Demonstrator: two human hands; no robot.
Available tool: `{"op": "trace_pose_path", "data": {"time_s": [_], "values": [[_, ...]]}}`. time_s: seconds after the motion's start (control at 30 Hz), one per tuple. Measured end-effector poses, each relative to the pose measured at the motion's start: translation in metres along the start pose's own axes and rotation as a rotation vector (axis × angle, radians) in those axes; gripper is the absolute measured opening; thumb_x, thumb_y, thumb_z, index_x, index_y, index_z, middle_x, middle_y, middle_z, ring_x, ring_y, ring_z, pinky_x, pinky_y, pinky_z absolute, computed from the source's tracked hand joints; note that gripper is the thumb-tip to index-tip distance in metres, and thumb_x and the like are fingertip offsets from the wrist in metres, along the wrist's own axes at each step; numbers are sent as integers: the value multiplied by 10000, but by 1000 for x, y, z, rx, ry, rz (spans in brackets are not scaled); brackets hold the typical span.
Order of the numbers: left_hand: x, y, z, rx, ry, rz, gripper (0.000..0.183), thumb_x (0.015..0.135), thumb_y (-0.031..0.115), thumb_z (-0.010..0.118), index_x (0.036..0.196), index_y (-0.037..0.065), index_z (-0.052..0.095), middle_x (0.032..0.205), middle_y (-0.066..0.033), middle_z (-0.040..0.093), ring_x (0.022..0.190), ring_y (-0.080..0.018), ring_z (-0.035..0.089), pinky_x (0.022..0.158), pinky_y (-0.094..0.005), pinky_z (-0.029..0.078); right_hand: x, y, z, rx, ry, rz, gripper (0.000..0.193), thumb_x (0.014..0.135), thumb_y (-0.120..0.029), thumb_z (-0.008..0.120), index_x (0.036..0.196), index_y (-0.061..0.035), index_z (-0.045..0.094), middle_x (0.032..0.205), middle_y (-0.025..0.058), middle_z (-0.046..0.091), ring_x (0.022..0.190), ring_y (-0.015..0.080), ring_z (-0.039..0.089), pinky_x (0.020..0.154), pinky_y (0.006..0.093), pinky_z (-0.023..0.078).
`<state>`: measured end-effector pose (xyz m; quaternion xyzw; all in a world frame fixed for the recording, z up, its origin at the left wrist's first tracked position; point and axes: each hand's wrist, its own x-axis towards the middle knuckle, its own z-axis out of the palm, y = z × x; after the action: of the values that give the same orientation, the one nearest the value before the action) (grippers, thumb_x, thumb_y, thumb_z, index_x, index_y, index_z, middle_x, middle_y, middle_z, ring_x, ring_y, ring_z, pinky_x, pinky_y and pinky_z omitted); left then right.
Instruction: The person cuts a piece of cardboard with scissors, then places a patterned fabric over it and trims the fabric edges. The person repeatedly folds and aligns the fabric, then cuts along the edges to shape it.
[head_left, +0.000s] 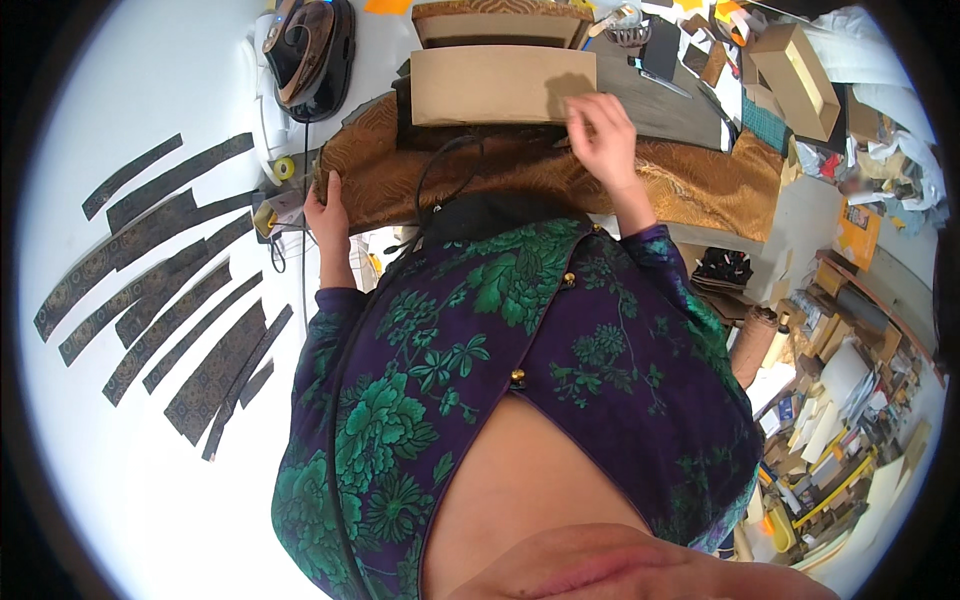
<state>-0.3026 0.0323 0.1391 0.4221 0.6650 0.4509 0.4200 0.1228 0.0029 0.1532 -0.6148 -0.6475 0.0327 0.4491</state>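
The left hand (330, 215) touches a long bronze-brown patterned cloth (530, 167) stretching rightward from it; whether it grasps, I cannot tell. The right hand (604, 143), loosely curled, appears empty; a tan rectangular board (490, 85) lies just left of it.

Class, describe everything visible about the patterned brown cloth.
The cloth is golden-brown, with a soft sheen and a swirling, woven-looking pattern. It stretches left to right on the near side of the tan box, rumpled into folds toward the right. The left hand is at its left end, apparently gripping it; the right hand overlaps it in view, contact unclear.
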Motion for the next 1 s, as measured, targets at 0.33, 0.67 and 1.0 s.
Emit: {"op": "trace_pose_path", "data": {"time_s": [0.33, 0.67, 1.0], "values": [[5, 5, 9, 79, -93, 50, 268, 976, 215, 649, 1104, -19, 677, 1008, -30, 701, 905, -97, 603, 825, -250, 470, 109, 102, 73, -92, -140, 197, 437, 827, -231, 743, 1173, 4, 616, 1247, 247, 595, 1227, 372, 525, 974, 459, 457], [-26, 51, 1, -378, -186, 115, 191, 1014, 164, 586, 1139, 21, 609, 1066, -13, 628, 949, -95, 572, 868, -254, 467, -7, -60, 32, 437, -471, 37, 330, 958, -225, 613, 1255, -81, 605, 1189, 149, 651, 1083, 328, 638, 920, 401, 520], [-20, 95, -26, -611, -276, 172, 261, 1021, 124, 539, 1242, -15, 541, 1197, -134, 641, 1071, -236, 644, 936, -389, 531, 33, -31, 37, 639, -1153, 116, 614, 866, -520, 702, 1227, -30, 620, 1077, 143, 681, 954, 244, 629, 838, 348, 500]]}}
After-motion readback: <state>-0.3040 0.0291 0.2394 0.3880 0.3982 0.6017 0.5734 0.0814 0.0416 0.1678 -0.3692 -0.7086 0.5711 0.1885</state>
